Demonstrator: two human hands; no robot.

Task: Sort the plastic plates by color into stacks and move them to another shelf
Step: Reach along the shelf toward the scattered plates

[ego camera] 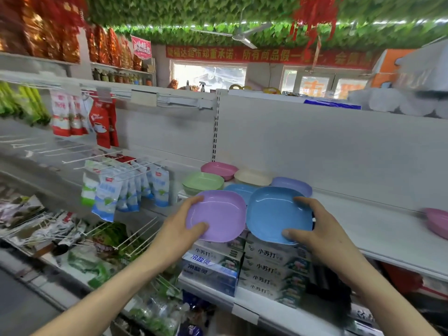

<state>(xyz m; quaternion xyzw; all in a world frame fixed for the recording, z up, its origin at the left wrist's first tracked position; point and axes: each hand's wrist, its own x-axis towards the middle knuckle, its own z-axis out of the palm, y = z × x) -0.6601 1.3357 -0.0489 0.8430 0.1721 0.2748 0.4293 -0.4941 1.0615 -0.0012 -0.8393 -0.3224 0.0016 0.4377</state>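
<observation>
Two plates are in the hands, one each: the left hand (184, 226) pinches the purple plate (217, 215) by its near-left rim, thumb on top and fingers beneath, while the right hand (312, 226) grips the blue plate (278, 213) at its right edge the same way. Both plates hang in the air just in front of the white shelf (363, 214), above boxed goods on the shelf below. Behind them on the shelf sit a green plate (202, 181), a pink plate (219, 169), a cream plate (252, 177), another blue plate (240, 190) and another purple plate (292, 185); a further pink plate (436, 220) lies well apart at the right. The plates look light, thin and stiff, with a glossy surface that may slip, so a rim pinch seems the surest hold. They should nest readily when set down squarely on a matching colour.
</observation>
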